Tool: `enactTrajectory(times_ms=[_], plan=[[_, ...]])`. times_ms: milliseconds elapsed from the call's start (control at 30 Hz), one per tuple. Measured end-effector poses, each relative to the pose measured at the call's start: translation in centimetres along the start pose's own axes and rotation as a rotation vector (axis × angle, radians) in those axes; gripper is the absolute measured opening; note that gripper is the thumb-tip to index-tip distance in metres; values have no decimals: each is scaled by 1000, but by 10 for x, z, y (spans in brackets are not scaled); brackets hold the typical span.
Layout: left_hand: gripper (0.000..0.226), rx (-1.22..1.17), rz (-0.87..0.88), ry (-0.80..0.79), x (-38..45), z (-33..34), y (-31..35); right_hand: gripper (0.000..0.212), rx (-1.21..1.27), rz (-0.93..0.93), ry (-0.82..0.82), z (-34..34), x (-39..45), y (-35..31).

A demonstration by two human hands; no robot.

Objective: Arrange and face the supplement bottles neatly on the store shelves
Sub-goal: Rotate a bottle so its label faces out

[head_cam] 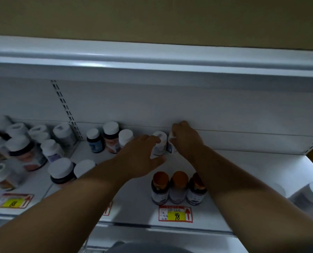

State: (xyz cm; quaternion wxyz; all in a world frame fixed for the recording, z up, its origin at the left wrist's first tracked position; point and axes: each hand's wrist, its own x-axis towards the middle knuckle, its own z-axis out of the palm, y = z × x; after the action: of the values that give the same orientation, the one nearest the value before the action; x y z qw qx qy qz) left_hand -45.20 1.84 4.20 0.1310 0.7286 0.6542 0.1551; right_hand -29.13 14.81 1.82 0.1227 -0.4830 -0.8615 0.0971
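Observation:
Both arms reach to the back of a white store shelf (243,172). My left hand (143,156) curls around a small white-capped bottle (160,143), thumb below it and fingers over its top. Just to the right, my right hand (185,137) grips a second small white bottle with a dark label (171,146) from above; most of that bottle is hidden. Three white-capped bottles (110,137) stand at the back to the left. Three brown bottles with orange caps (178,187) stand in a row near the front edge.
Several white-capped bottles (24,150) crowd the left shelf section in loose order. Red-and-yellow price tags (175,214) sit on the front rail. A white upper shelf (152,59) overhangs. A large white container (310,196) sits at the far right.

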Motion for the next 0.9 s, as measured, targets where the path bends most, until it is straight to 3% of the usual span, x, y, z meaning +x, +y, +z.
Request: enactTrajectory(times_ms=[100, 300, 433, 567, 900], plan=[[61, -55, 54, -7, 4, 1, -7, 26, 30, 41, 12, -9, -5, 4], [57, -303, 36, 2, 19, 1, 5, 13, 397, 104, 206, -70, -42, 6], [35, -492, 74, -26, 21, -4, 26, 15, 700, 116, 201, -97, -72, -6], [40, -639, 24, 94, 0, 1, 44, 9, 886, 118, 135, -100, -93, -8], [51, -832, -155, 178, -89, 21, 79, 8, 812, -83, 64, -87, -131, -27]])
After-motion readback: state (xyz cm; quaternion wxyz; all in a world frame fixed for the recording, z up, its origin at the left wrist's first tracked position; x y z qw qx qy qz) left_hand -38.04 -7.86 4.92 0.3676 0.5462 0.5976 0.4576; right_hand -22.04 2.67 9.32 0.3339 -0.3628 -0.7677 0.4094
